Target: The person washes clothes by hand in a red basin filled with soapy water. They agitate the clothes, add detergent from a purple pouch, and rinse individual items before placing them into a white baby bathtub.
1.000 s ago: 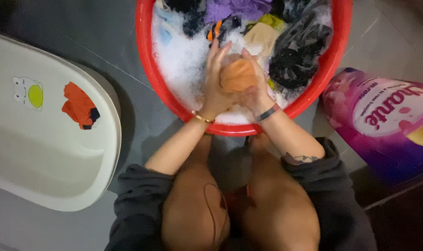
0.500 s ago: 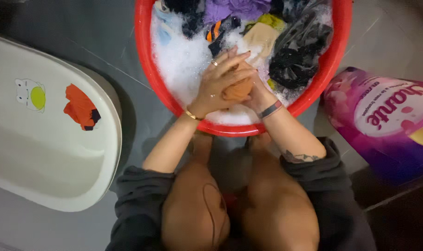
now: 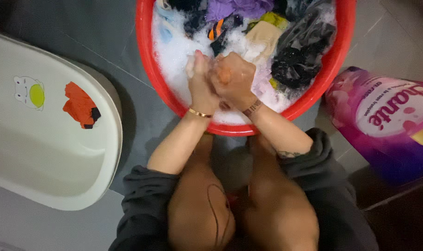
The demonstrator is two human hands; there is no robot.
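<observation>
While your left hand (image 3: 201,83) and right hand (image 3: 233,80) press together, clamped on a small orange cloth (image 3: 224,75), the round red plastic basin (image 3: 148,60) beneath catches suds.

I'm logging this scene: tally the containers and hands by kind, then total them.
Red basin: 1
White tub: 1
Purple bag: 1
Hands: 2, left hand, right hand
Total: 5
</observation>
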